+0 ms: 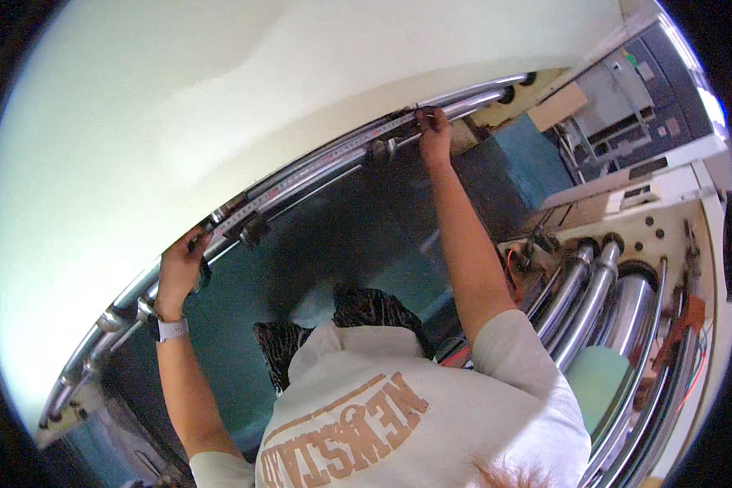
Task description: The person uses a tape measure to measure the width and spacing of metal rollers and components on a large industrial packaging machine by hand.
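Note:
A measuring tape [326, 160] with printed marks is stretched along a pair of metal shafts [341, 163] that cross the machine below a large pale panel [219, 104]. At the tape's left end, my left hand [182, 271] pinches it between thumb and fingers; a pale-banded watch [172, 329] is on that wrist. Higher up, on the right, my right hand [434, 131] grips the other end. Its curled fingers hide part of the tape. Metal collars [383, 148] and a dark clamp-like fitting [254, 230] sit on the shafts between my hands.
To the right, a machine frame [677, 226] carries several shiny rollers [628, 311], one partly wrapped in pale green material [596, 381]. Orange wires [511, 274] hang near it. Beneath my arms lies a dark green floor [232, 341]. A cardboard piece [558, 107] is beyond.

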{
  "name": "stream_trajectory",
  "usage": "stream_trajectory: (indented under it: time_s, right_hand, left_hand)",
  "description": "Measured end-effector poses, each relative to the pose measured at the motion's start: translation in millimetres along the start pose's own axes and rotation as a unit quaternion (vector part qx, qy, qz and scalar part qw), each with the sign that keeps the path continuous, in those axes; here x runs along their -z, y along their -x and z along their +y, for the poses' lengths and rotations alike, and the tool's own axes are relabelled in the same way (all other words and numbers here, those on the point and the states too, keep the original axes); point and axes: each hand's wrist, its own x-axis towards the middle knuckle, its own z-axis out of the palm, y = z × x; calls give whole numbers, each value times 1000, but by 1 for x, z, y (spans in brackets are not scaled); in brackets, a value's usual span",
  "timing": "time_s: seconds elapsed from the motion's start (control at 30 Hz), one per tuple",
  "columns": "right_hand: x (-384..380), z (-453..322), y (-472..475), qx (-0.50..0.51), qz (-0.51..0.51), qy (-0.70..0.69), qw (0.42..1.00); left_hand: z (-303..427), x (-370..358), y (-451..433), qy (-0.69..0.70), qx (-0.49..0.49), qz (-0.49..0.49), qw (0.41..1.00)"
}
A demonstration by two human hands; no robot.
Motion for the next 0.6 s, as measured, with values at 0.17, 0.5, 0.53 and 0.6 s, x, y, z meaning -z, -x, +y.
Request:
stream_trajectory:
  time_s: [0.17,0.5,0.53,0.6]
  right_hand:
    - [-1,-20,-5,-79,-73,-32,994]
    - [7,-34,-10,-169,-110,-189,961]
    - [7,-35,-10,-152,-108,-169,968]
    - [7,-52,-8,-180,-124,-198,956]
  left_hand:
    - [-11,-10,-5,-57,-18,62,996]
    - [3,-4,-18,-46,-21,27,998]
    - [2,-4,-18,-52,-14,23,998]
    - [2,-3,-16,-78,-10,20,997]
